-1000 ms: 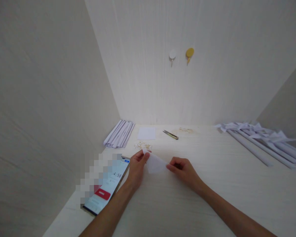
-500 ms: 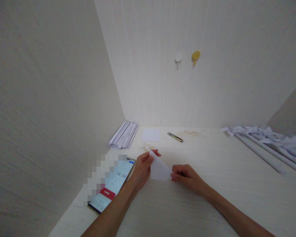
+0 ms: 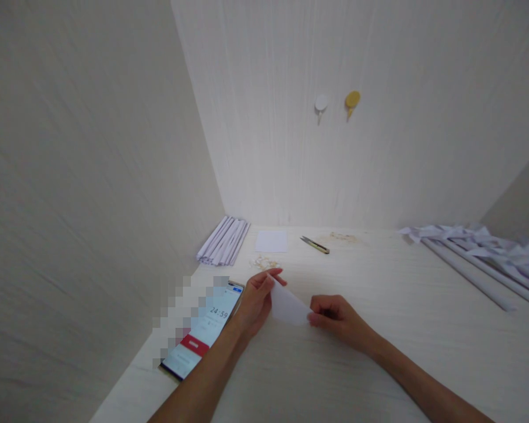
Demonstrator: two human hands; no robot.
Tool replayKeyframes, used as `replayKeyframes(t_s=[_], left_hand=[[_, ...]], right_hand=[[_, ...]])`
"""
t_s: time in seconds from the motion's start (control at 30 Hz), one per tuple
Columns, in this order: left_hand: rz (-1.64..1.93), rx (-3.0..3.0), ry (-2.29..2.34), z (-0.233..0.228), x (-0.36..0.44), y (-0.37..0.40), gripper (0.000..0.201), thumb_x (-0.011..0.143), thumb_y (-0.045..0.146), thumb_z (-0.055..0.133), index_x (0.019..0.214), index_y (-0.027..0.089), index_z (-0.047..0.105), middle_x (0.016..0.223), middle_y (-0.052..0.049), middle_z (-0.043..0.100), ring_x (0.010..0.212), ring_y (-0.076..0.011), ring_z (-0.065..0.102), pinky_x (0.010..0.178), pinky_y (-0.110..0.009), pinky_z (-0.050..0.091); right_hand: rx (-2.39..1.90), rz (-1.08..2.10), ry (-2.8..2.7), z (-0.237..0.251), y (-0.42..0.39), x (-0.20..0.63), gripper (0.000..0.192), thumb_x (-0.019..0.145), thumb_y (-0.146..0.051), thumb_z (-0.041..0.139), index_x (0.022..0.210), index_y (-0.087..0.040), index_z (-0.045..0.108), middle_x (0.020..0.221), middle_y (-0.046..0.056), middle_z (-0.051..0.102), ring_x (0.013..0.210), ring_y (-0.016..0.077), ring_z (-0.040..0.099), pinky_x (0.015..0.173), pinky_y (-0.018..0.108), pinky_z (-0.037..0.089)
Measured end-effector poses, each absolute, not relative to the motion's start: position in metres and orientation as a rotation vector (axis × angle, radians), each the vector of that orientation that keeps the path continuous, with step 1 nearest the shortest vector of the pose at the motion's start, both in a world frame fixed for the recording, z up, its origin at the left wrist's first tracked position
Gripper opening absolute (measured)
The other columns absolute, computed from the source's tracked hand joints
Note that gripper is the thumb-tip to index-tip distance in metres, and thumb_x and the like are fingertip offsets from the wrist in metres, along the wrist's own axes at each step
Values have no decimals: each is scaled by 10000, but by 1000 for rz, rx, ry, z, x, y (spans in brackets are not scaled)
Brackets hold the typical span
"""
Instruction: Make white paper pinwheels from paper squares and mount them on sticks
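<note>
Paper piece: a small white paper piece (image 3: pixel 288 307) is held low at the middle of the view, just above the desk (image 3: pixel 379 352), tilted, its upper corner toward 11 o'clock.
Left hand: the left hand (image 3: pixel 253 302) is closed in a pinch on the paper's upper left corner, thumb and fingers narrow.
Right hand: the right hand (image 3: pixel 337 317) is curled, its fingertips pinched on the paper's lower right corner.
Edges: the desk is boxed by a side wall (image 3: pixel 92 205) at 9 o'clock and a back wall (image 3: pixel 357 164) at 12 o'clock; a second side panel is seen at 3 o'clock.
Open room: bare desk is left at 5 o'clock of the hands and between the hands and the back wall.
Phone: a phone (image 3: pixel 205 335) lies flat at 8 o'clock, just beside the left wrist, its screen lit and partly blurred.
Rear row: a bundle of folded white strips (image 3: pixel 224 241), a white square sheet (image 3: pixel 271 241) and a small cutter (image 3: pixel 315 245) are laid near the back wall, well apart from the hands.
Scraps: pale scraps (image 3: pixel 264 262) are scattered at 12 o'clock of the left hand.
Right side: long white paper rolls (image 3: pixel 476 258) are piled at 2 o'clock.
Wall: two round hooks, white (image 3: pixel 321 104) and yellow (image 3: pixel 352 98), are fixed high.
Surface: pale wood grain, matte.
</note>
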State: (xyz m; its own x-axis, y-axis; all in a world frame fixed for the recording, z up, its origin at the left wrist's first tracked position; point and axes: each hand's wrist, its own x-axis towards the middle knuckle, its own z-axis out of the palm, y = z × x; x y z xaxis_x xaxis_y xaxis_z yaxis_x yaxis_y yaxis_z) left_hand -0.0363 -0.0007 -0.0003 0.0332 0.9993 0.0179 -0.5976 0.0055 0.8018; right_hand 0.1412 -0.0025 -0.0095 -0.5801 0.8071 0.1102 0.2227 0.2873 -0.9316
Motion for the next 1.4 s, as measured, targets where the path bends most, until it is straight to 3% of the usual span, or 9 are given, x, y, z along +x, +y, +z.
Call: replayKeyframes(t_s=[0.37,1.4], left_hand=[[1468,806,884,2,-32,0,237,640,347,616,775,154,639,688,-16,619,569,-86,465,537,-201,337],[1524,709,915,5,-30,-1,194,602,290,639,741,156,652,648,-2,602,551,-80,461,533,-208,329]], right_hand=[[-1056,940,-2086,-5,-8,135,272,723,-298,493,498,-161,424,508,-29,381,475,78,340,427,207,262],[-1088,965,-2112,-6,-6,135,234,721,-268,488,518,-161,442,521,-27,398,488,86,352,446,211,270]])
